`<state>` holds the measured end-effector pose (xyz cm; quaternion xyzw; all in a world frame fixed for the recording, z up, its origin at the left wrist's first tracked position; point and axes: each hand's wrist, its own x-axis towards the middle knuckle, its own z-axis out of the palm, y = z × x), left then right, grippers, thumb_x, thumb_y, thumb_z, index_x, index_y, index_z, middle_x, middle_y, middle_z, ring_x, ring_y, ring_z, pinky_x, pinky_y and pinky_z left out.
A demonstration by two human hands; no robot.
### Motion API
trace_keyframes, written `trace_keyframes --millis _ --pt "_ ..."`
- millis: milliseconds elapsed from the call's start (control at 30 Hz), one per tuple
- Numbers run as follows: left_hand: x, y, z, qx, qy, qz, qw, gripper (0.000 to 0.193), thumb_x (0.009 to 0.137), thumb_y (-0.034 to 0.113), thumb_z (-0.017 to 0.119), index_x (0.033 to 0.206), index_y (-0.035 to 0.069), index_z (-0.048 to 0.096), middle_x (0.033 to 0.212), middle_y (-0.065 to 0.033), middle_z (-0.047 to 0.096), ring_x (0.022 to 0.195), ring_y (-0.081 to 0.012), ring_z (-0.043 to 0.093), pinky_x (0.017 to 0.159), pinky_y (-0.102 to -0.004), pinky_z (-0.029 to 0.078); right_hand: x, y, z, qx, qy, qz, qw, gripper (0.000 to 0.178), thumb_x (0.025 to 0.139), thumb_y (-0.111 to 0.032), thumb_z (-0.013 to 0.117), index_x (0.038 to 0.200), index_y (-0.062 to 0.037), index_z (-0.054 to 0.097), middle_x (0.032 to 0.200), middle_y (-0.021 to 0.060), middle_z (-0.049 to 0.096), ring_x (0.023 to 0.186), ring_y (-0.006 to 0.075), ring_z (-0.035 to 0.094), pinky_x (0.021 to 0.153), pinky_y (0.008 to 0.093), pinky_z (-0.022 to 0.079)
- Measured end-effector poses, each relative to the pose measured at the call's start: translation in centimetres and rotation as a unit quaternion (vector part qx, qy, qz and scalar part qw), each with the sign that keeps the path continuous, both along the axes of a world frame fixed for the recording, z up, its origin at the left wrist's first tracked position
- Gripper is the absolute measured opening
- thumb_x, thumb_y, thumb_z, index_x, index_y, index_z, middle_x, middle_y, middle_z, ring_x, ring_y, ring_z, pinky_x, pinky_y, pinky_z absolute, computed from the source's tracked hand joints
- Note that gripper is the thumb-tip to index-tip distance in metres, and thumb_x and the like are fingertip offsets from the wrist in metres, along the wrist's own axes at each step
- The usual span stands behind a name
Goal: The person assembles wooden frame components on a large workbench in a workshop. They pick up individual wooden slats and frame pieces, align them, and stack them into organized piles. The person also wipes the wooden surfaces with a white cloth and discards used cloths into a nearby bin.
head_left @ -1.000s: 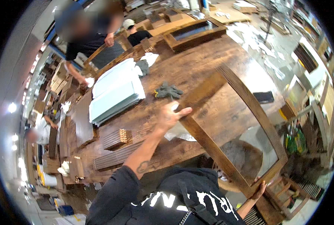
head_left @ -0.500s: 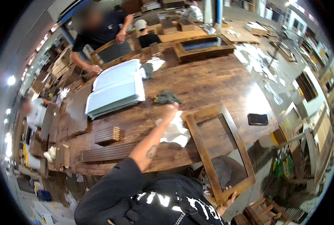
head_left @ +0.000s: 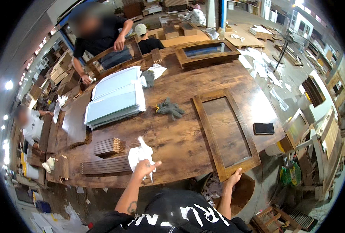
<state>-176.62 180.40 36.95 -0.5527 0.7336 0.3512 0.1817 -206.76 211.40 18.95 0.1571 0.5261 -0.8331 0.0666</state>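
Note:
My left hand (head_left: 144,167) is closed on a crumpled white cloth (head_left: 136,156) near the table's front edge, its thumb sticking out to the right. Beside it lie a bundle of dark grooved strips (head_left: 104,166) and a shorter stack of strips (head_left: 105,147). My right hand (head_left: 233,179) grips the near end of a brown wooden frame (head_left: 208,136), with the thumb on top and the other fingers mostly hidden underneath. The frame rests on the wooden table (head_left: 172,151), its near corner over the edge. A dark grey knitted glove (head_left: 168,108) sits between cloth and frame.
Stacked glass panes (head_left: 112,106) with white sheets stand at the left. Across the table a person (head_left: 102,39) handles another frame (head_left: 135,48). A glazed wooden frame (head_left: 209,62) lies at the far edge, a black phone (head_left: 263,128) at the right, an open bin (head_left: 242,194) below.
My left hand has come back toward me and left, bringing the white cloth away from the glove. The brown frame, tilted up before, now lies flatter on the table, with my right hand higher in view.

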Motion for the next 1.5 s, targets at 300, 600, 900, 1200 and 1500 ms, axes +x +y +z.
trace_keyframes --millis 300,600,900,1200,1500 --pt "-2.4 7.3 10.6 -0.138 0.249 -0.093 0.954 0.066 0.079 0.069 0.063 0.079 0.004 0.072 0.078 -0.0194 0.069 0.071 -0.0365 0.067 0.066 -0.0422 0.053 5.4 -1.9 5.6 0.493 0.272 0.040 0.826 0.063 0.099 -0.032 0.056 0.142 0.0080 0.033 0.135 0.0253 0.044 0.118 0.0375 0.049 0.100 0.0439 0.041" --pt "-5.6 8.7 11.4 -0.102 0.349 -0.189 0.912 0.049 0.087 0.054 0.064 0.096 0.007 0.072 0.093 -0.0140 0.066 0.094 -0.0297 0.061 0.087 -0.0390 0.044 16.5 -4.9 11.1 0.112 0.101 0.481 0.864 0.058 0.097 -0.017 0.057 0.147 -0.0025 0.031 0.144 0.0193 0.040 0.121 0.0277 0.049 0.101 0.0432 0.040" --pt "4.8 6.5 2.1 -0.101 0.447 -0.188 0.868 0.056 0.096 0.037 0.056 0.145 0.012 0.042 0.151 -0.0193 0.037 0.136 -0.0364 0.041 0.112 -0.0479 0.035 19.5 -14.3 14.4 0.178 0.257 0.395 0.864 0.053 0.095 -0.014 0.059 0.142 -0.0031 0.038 0.138 0.0171 0.045 0.119 0.0271 0.050 0.100 0.0406 0.041" --pt "31.2 0.0 0.0 -0.147 0.447 0.152 0.869 0.030 0.097 0.029 0.060 0.105 0.002 0.070 0.090 -0.0115 0.072 0.083 -0.0200 0.069 0.074 -0.0329 0.053 14.0 -37.6 18.5 0.432 0.561 0.192 0.679 0.054 0.092 -0.025 0.063 0.142 -0.0105 0.045 0.144 0.0201 0.040 0.133 0.0322 0.040 0.107 0.0524 0.031" --pt "52.4 -10.4 -8.1 -0.341 0.320 0.472 0.748 0.059 0.098 0.054 0.049 0.109 -0.001 0.066 0.104 -0.0138 0.069 0.096 -0.0265 0.067 0.086 -0.0356 0.049 27.5 -33.8 8.2 0.362 0.589 0.383 0.613 0.025 0.089 -0.016 0.064 0.112 -0.0066 0.067 0.101 0.0172 0.068 0.097 0.0382 0.062 0.087 0.0436 0.049"
